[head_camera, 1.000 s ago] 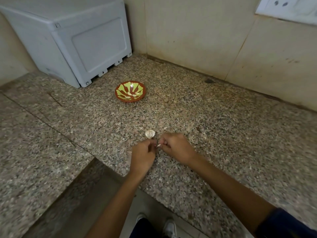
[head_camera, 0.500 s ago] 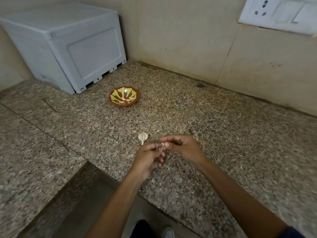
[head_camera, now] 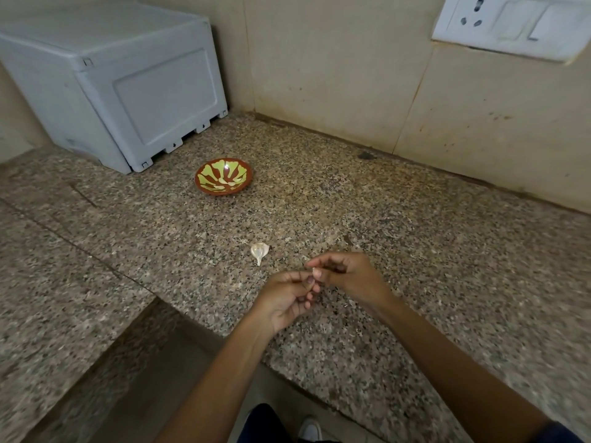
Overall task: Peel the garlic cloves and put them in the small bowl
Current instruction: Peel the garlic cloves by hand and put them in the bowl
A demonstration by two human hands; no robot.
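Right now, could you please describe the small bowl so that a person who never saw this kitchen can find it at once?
Start at the big grey plastic box in the counter's back left corner. Just in front of its right end, on the speckled granite counter, sits the small bowl. It is the only dish there: red-brown rim, yellow-green petal stripes inside, far from the hands.

your left hand [head_camera: 287, 300] sits palm up, fingers curled inward, thumb tip meeting your right hand's fingertips. your right hand [head_camera: 347, 276] is just beyond it and to its right, back turned up, thumb and forefinger pinching together. both forearms reach forward, bare.
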